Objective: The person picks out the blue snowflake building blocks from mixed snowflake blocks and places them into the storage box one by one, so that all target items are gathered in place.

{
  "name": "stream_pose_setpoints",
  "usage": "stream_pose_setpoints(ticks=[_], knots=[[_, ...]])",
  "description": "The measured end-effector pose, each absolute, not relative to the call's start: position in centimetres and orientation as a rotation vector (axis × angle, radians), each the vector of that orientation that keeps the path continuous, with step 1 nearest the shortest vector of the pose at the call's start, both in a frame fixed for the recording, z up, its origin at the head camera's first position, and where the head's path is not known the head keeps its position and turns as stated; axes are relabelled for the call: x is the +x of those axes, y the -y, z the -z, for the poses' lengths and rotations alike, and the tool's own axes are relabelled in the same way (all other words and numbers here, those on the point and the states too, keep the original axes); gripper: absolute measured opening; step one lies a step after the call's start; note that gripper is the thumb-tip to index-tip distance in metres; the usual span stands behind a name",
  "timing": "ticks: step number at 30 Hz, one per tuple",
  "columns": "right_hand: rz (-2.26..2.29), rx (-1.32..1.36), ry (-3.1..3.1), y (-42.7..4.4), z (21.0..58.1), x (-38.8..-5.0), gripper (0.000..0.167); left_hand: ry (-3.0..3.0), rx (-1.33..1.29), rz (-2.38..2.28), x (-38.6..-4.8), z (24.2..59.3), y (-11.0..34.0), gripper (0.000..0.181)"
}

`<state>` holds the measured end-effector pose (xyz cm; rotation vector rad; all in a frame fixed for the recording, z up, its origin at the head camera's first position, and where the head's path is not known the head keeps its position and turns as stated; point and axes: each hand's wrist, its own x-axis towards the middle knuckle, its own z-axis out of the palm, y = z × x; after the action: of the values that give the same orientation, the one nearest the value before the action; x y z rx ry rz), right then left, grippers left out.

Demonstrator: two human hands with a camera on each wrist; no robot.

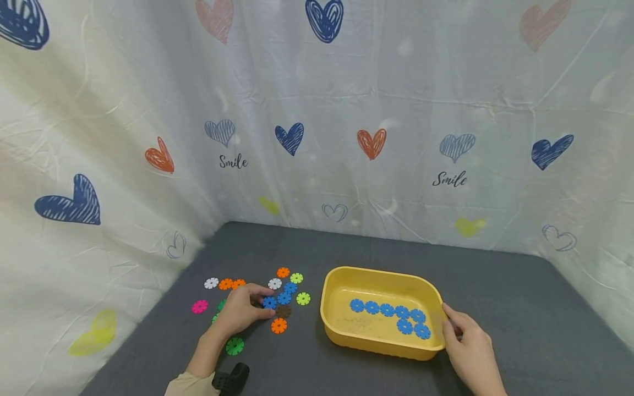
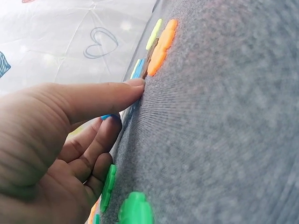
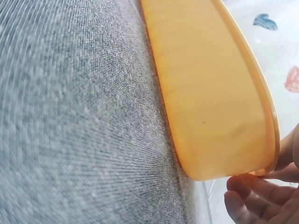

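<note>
My left hand [image 1: 241, 309] reaches among loose notched plastic discs, its thumb and fingertips at opposite edges of a blue disc [image 1: 269, 303] that lies low on the cloth. Two more blue discs [image 1: 284, 297] and a brown disc [image 1: 283, 311] sit right beside the fingertips. In the left wrist view the thumb [image 2: 117, 95] hides most of the blue pieces. My right hand [image 1: 468, 344] grips the right end of a yellow plastic basin [image 1: 376, 346] by its rim. Several blue discs [image 1: 387, 310] lie inside the basin.
Orange [image 1: 279, 325], lime [image 1: 303, 298] and white discs [image 1: 274, 284] surround the left hand. Further left lie a pink disc [image 1: 200, 306], a white one [image 1: 211, 282] and green ones [image 1: 235, 346]. A dark grey cloth [image 1: 520, 308] covers the table, with a heart-patterned curtain [image 1: 411, 110] behind.
</note>
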<state>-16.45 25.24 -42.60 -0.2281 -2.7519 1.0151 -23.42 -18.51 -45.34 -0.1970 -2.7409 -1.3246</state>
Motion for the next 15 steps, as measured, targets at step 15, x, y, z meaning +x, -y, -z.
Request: stream_pose_setpoints(ticks=[15], knots=[[-1.008,-0.208,2.737,-25.2,42.59,-16.38,0.043,2.757,-0.224,1.3,-23.5,45.51,18.67,0.036]])
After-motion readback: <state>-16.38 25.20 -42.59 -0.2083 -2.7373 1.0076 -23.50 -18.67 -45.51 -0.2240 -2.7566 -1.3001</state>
